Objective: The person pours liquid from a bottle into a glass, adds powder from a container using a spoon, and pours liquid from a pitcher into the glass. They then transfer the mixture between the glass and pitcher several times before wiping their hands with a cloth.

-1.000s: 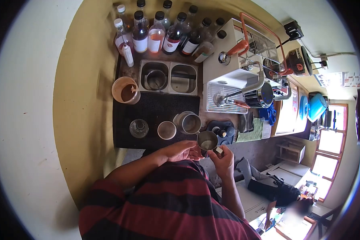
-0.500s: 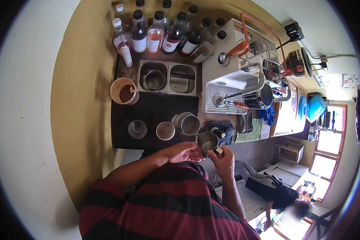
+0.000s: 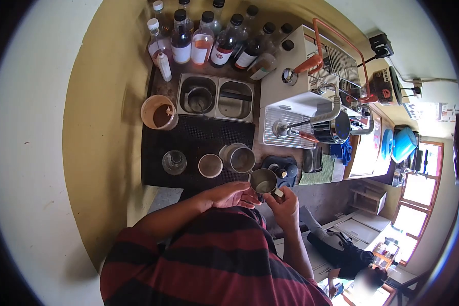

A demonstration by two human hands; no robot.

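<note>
My right hand [image 3: 286, 204] grips the handle of a small steel milk jug [image 3: 264, 181], which hangs just past the counter's front edge with its opening facing up. Beside the jug's left side is my left hand [image 3: 233, 195], its fingers stretched out and the fingertips right at the jug's lower wall. On the black mat, close by, stands a second steel milk jug [image 3: 239, 159]. Left of that are a cup [image 3: 210, 166] and a clear glass vessel [image 3: 174, 162]. A dark tamping stand [image 3: 285, 172] sits just right of the held jug.
An espresso machine [image 3: 289, 84] with a drip grid [image 3: 289, 136] occupies the right. Two steel sink pans [image 3: 218, 76] lie behind the mat, a brown-filled tub [image 3: 150, 104] at their left. Several bottles [image 3: 201, 48] line the back. Another person [image 3: 349, 255] is at the far right.
My hands and the milk jug hold nearly the same pose. The view has shifted slightly, and the other person has moved a little and bends lower.
</note>
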